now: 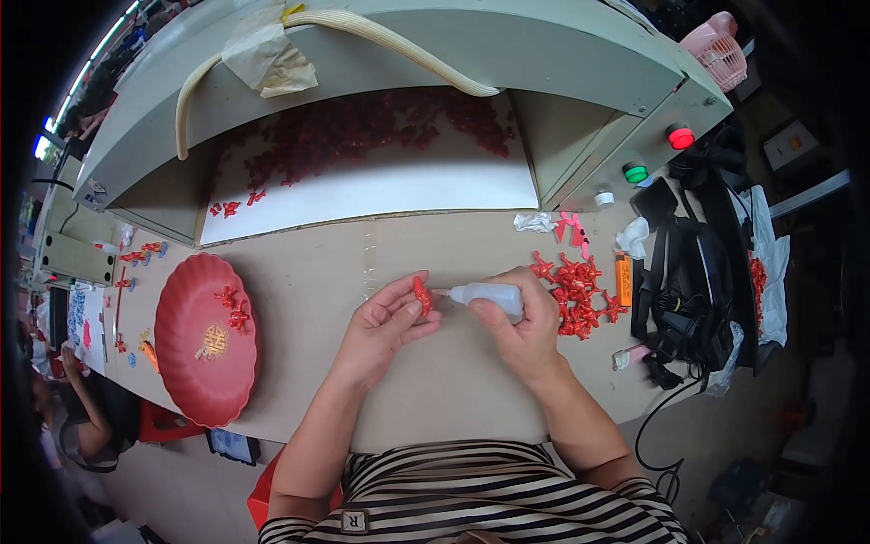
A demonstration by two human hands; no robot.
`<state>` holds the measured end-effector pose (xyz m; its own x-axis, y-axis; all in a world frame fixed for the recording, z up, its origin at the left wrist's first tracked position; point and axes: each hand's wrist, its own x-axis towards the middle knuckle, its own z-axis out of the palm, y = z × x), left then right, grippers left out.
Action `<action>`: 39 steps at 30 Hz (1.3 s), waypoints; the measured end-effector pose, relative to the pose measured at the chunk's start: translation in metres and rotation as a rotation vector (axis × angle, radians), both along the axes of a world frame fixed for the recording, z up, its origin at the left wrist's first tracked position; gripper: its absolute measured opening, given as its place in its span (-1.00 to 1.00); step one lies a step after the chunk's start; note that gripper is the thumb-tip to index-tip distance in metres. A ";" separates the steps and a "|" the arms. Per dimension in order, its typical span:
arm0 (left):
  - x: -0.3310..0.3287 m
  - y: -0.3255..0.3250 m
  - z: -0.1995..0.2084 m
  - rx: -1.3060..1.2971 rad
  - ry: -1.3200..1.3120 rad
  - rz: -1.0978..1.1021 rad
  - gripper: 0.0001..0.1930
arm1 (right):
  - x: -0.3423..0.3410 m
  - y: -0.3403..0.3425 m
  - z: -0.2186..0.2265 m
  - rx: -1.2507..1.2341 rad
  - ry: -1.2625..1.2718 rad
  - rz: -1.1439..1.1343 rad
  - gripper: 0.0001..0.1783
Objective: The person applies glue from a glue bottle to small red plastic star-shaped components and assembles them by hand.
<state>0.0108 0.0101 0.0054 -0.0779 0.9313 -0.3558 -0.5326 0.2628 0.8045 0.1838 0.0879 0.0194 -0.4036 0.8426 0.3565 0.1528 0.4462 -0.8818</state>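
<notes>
In the middle of the table, my left hand [388, 317] pinches a small red plastic figure [422, 296] between thumb and fingers. My right hand [526, 326] is wrapped round a translucent white squeeze bottle [494, 298], tilted nearly level. The bottle's thin nozzle points left and reaches the figure or ends just beside it; I cannot tell whether they touch. Right of my right hand lies a pile of similar red figures [575, 295]. On the left stands a red scalloped bowl [172, 344] with a few red pieces [234, 310] inside.
A grey machine housing [580, 54] spans the back, many red pieces [362, 136] on its white bed. Its right side carries a red button [680, 137] and a green button [636, 172]. An orange box [623, 281] and a black bag [684, 272] lie right. Another person's arm [86, 399] shows far left.
</notes>
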 end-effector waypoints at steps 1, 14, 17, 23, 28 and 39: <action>0.000 0.000 0.000 0.000 0.000 -0.001 -0.59 | 0.000 0.000 0.000 0.007 -0.002 0.005 -0.72; -0.002 0.002 -0.003 0.009 -0.025 0.009 -0.63 | 0.003 0.005 -0.002 -0.253 0.201 -0.020 -0.76; -0.004 0.000 -0.005 0.007 -0.123 0.034 -0.63 | 0.008 0.018 -0.005 -0.488 0.390 0.069 -0.78; -0.014 -0.003 0.000 0.008 -0.390 0.135 -0.61 | -0.009 0.025 0.009 -0.593 0.275 0.137 -0.74; -0.020 -0.003 0.003 0.095 -0.583 0.183 -0.62 | -0.034 0.058 0.012 -0.450 -0.079 0.182 -0.83; -0.016 -0.002 0.008 0.165 -0.633 0.178 -0.69 | -0.085 0.153 -0.012 0.336 -0.442 -0.195 -0.68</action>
